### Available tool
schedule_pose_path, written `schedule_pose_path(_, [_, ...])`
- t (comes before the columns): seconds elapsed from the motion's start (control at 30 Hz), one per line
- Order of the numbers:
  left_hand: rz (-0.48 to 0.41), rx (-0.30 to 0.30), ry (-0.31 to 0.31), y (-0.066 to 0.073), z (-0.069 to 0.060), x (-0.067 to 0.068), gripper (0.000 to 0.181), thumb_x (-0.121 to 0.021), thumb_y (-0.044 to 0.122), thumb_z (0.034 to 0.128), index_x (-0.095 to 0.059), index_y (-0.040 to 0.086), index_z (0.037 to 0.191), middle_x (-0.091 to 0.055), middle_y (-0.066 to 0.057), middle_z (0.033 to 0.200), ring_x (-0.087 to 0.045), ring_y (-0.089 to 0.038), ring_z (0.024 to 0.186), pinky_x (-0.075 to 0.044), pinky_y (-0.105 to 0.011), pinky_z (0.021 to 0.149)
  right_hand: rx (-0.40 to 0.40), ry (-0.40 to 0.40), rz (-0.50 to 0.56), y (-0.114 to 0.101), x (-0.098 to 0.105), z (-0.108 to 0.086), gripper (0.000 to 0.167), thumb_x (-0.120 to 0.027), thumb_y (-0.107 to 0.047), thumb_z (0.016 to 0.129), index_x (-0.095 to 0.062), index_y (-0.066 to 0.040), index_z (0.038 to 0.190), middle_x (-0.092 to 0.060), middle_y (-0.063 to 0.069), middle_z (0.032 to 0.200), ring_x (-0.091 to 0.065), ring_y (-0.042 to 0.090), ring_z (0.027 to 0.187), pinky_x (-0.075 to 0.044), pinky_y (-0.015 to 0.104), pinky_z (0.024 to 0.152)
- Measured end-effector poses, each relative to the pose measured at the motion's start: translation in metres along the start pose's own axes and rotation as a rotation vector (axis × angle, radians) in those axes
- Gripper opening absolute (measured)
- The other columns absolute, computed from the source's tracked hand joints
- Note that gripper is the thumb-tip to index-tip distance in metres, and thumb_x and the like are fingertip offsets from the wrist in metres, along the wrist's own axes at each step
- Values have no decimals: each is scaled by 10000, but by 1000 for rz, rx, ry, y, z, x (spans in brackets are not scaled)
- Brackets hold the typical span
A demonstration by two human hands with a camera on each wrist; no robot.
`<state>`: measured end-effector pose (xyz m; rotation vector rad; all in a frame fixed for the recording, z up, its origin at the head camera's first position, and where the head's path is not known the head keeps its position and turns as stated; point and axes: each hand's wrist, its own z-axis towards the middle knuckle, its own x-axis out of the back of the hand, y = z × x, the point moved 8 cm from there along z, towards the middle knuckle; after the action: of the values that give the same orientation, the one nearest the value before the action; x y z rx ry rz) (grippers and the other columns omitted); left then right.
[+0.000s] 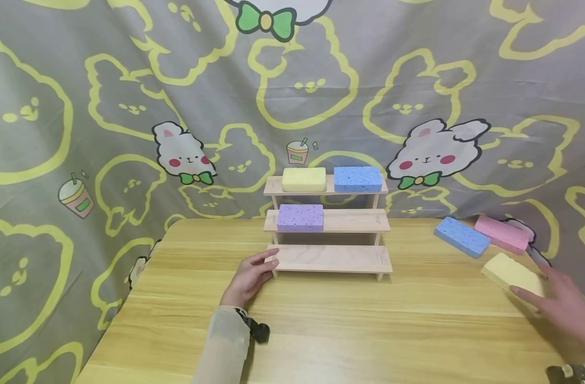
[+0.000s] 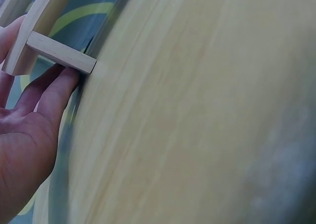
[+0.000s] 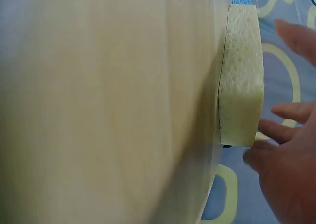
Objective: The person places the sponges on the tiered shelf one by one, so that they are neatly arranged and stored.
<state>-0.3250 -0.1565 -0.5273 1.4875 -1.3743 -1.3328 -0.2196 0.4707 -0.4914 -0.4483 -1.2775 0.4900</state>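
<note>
A small three-tier wooden shelf point(image 1: 328, 258) stands on the table. My left hand point(image 1: 246, 278) holds the left end of its lowest tier; in the left wrist view the fingers reach around a wooden leg point(image 2: 61, 51). At the right, my right hand point(image 1: 568, 306) hovers at a yellow sponge point(image 1: 505, 271) lying on the table, fingers spread. The right wrist view shows those fingers apart from the sponge point(image 3: 241, 76). On the top tier sit another yellow sponge point(image 1: 304, 180) and a blue sponge point(image 1: 357, 178); a purple sponge point(image 1: 299, 217) occupies the middle tier's left side.
Beyond the right hand, a second blue sponge point(image 1: 462, 236) and a pink sponge point(image 1: 502, 233) lie side by side near the table's back right edge. A grey curtain point(image 1: 215, 96) with yellow cartoon outlines hangs behind the wooden table point(image 1: 330, 330).
</note>
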Motion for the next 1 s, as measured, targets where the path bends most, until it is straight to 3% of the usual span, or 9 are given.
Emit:
schedule_pose_path(0.17, [1,-3,-7,1,0,-1,391,-705,5,889,-647,5,1276,-424,-124,1474,-598,-173,1017,-494,-341,900,-51,-10,-93,9,3,-1,749,-716,-229,873,-315,268,1264,-342,494,1119,-282,666,1038,-196,779,847])
schedule_pose_path(0.4, [2,-8,-5,1,0,-1,388,-705,9,889,-649,4,1274,-427,-120,1467,-598,-164,999,-502,-326,877,-62,-104,-138,12,0,-7,822,-675,-239,901,-212,304,1310,-265,547,1163,-205,701,1086,-162,801,879])
schedule_pose_path(0.57, [6,-4,-5,1,0,-2,389,-705,13,891,-649,9,1276,-421,-116,1473,-601,-159,989,-504,-323,863,-53,-95,-135,15,2,-7,782,-705,-191,872,-266,307,1284,-308,573,1104,-316,694,999,-272,772,823])
schedule_pose_path(0.63, [6,-3,-6,1,0,-2,390,-704,11,892,-648,8,1277,-419,-120,1475,-601,-163,996,-502,-330,873,-27,-80,-128,16,3,-6,747,-751,-168,833,-341,294,1253,-414,534,1020,-462,610,876,-431,632,795])
schedule_pose_path(0.67, [6,-2,-6,1,0,-2,390,-704,10,891,-649,10,1277,-416,-121,1478,-602,-166,1001,-501,-333,880,-19,-80,-126,16,3,-6,745,-764,-164,825,-352,297,1241,-427,538,1013,-485,612,850,-446,625,773])
schedule_pose_path(0.7, [6,-3,-5,1,0,-2,389,-705,11,891,-650,12,1276,-409,-125,1484,-603,-168,1008,-500,-336,888,-12,-87,-121,17,3,-6,753,-773,-164,823,-351,301,1238,-443,532,994,-532,559,792,-458,619,751])
schedule_pose_path(0.8, [6,-4,-2,2,0,-2,390,-706,7,887,-651,11,1273,-386,-136,1502,-604,-177,1024,-497,-347,905,6,-98,-116,12,4,-7,746,-799,-150,804,-372,306,1211,-461,536,989,-564,567,756,-478,616,711])
schedule_pose_path(0.83, [5,-4,-1,1,0,-1,389,-706,5,887,-651,9,1272,-380,-141,1506,-604,-180,1026,-498,-348,908,4,-102,-115,9,4,-8,753,-797,-151,809,-362,311,1214,-439,551,1018,-547,606,791,-437,678,707])
schedule_pose_path(1.0, [6,-4,3,0,0,1,389,-701,-2,889,-646,-1,1273,-344,-154,1528,-603,-189,1040,-501,-349,914,-29,-143,-128,3,3,-9,790,-759,-221,862,-324,301,1265,-415,532,1075,-567,414,728,-460,600,678])
